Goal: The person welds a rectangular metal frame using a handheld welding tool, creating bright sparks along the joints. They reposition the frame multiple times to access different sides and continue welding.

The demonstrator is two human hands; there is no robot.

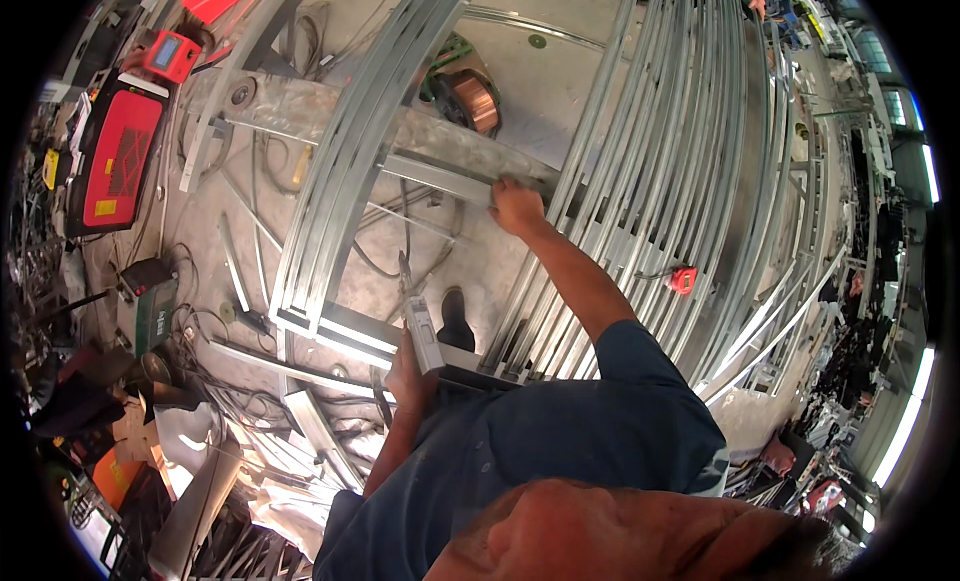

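My left hand point(408, 373) is wrapped round a light grey hand tool point(424, 333) with a boxy body and a narrow nozzle pointing away from me. The tool's exact kind does not show. Farther out, my right hand point(517, 207) has its fingers curled on the right end of a short metal bar point(440, 175). This bar lies crosswise between a bundle of long steel profiles point(350, 151) on the left and a row of parallel metal tubes point(640, 161) on the right. My fingertips are partly hidden there.
A red tape measure point(683, 280) rests on the tubes. Beyond the short bar sits a spool of copper-coloured wire point(478, 103). At the left stands a red and black machine point(120, 156). Cables point(265, 401) and loose metal strips lie about the floor.
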